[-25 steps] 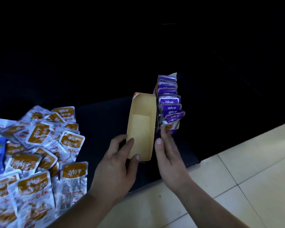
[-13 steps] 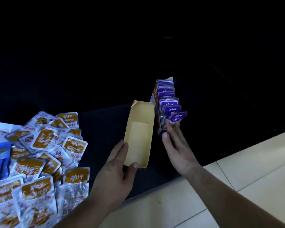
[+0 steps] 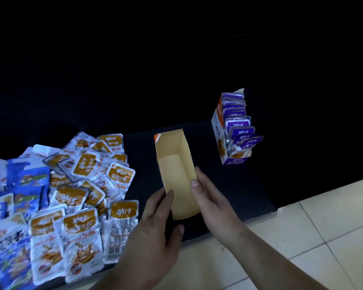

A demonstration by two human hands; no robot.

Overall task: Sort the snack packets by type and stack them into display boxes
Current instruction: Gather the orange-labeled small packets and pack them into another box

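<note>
A person's two hands hold an empty display box low over a black mat. The left hand reaches in from the lower left, its fingers laid up the box's left wall and the thumb curled under the near end. The right hand comes in from the lower right, thumb on the rim of the right wall and fingers along its outer side, so the box is pinched between the two hands. The mat lies on a pale tiled floor, and the room beyond it is dark. The box's long axis runs away from the person, its far end leaning slightly left, with the open top facing up and the bare tan inside showing. A filled box of purple packets stands upright well apart, farther back on the right. Loose orange packets and blue packets lie heaped on the left.
</note>
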